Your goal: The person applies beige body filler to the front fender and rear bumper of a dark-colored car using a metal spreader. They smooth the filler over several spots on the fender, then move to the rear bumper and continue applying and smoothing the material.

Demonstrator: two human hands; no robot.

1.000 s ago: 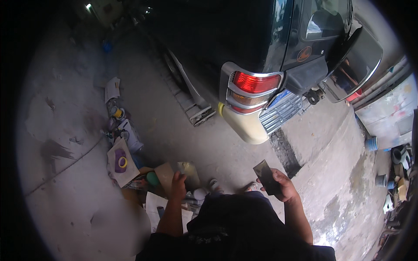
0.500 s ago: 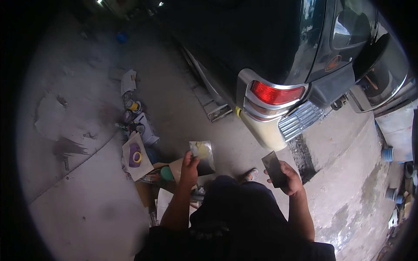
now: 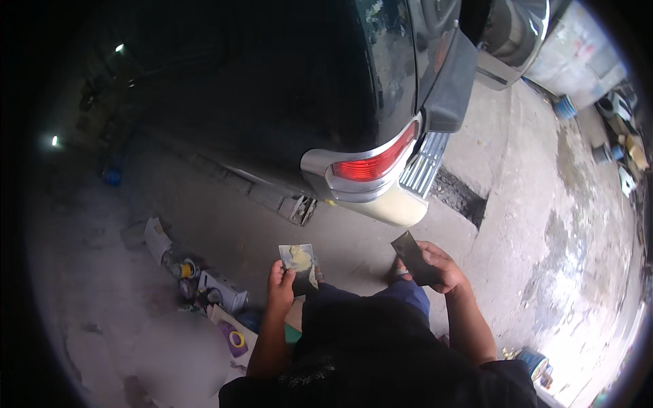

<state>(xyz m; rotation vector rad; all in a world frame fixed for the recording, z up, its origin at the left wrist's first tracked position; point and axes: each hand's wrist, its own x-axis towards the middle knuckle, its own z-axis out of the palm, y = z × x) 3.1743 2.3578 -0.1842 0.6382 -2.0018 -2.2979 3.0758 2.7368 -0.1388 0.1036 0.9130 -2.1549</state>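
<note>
My left hand (image 3: 277, 284) grips a flat mixing plate (image 3: 296, 258) by its left edge, thumb on top. Pale yellow putty is smeared over the plate's upper part. In my right hand (image 3: 443, 269) is a dark, flat, rectangular putty spreader (image 3: 412, 258), its far corner pointing forward and left. The two are held apart, in front of my thighs. Beyond them stands a dark vehicle (image 3: 272, 88) with a red tail light (image 3: 371, 168). Its cream-coloured bumper corner (image 3: 398, 211) is the part nearest my hands, and neither hand touches it.
On the floor to the left lie a yellow tape roll (image 3: 236, 338), a white box (image 3: 228, 292) and several cans and papers. A broken strip of floor (image 3: 466, 197) runs beside the ribbed metal step (image 3: 423, 163). Blue cans (image 3: 564, 107) stand at the far right.
My view has turned to the right, so the vehicle sits farther left in it. Both hands keep their hold on the plate and the spreader.
</note>
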